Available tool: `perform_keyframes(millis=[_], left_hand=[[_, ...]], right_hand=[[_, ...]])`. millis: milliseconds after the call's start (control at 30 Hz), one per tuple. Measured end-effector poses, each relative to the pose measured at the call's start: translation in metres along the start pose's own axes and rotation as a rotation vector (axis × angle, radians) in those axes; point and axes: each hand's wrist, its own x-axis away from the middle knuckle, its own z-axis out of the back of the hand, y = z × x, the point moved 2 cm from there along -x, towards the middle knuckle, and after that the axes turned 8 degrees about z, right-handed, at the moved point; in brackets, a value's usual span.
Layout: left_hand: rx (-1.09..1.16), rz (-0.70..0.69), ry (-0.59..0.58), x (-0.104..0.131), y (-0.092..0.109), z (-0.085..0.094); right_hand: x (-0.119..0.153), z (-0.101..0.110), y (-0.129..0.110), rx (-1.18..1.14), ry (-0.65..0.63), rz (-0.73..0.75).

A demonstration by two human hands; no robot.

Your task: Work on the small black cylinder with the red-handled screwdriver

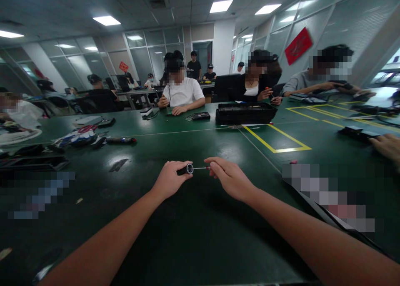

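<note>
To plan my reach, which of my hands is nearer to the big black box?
Right. The right hand is on the near side of the big black box, roughly in line with it; the left hand, holding a black tube, is farther left.

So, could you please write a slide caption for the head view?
Above a green table, the left hand holds a dark cylinder and the right hand a thin-shafted tool.

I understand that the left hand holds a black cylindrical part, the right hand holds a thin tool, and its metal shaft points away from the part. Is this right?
One detail is wrong: the head view shows the metal shaft of the thin tool pointing toward the black cylindrical part. The left hand holds that part and the right hand the tool.
</note>
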Motion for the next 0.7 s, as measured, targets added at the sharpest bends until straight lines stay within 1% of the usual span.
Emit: perform_keyframes(millis=[167,300,367,533,600,700], left_hand=[[-0.007,-0.009,-0.03,0.0006,0.0041,-0.0023],[-0.004,-0.009,-0.04,0.0011,0.0034,-0.0042],[0.002,-0.01,-0.037,0.0009,0.0024,-0.0036],[0.025,0.009,0.024,-0.0007,-0.0012,0.0021],[0.028,0.012,0.032,-0.0008,-0.0017,0.0029],[0.016,0.001,0.016,-0.0001,-0.0009,0.0012]], right_hand=[[-0.0045,0.0029,0.0042,0.066,0.069,-0.062],[-0.0045,0.0016,0.0045,0.09,0.043,-0.087],[-0.0026,0.0002,0.0044,0.074,0.033,-0.088],[0.0006,-0.0019,0.0037,-0.021,0.046,-0.019],[0.0004,-0.0025,0.004,-0.067,0.039,-0.031],[-0.0005,-0.003,0.0051,-0.08,0.053,-0.096]])
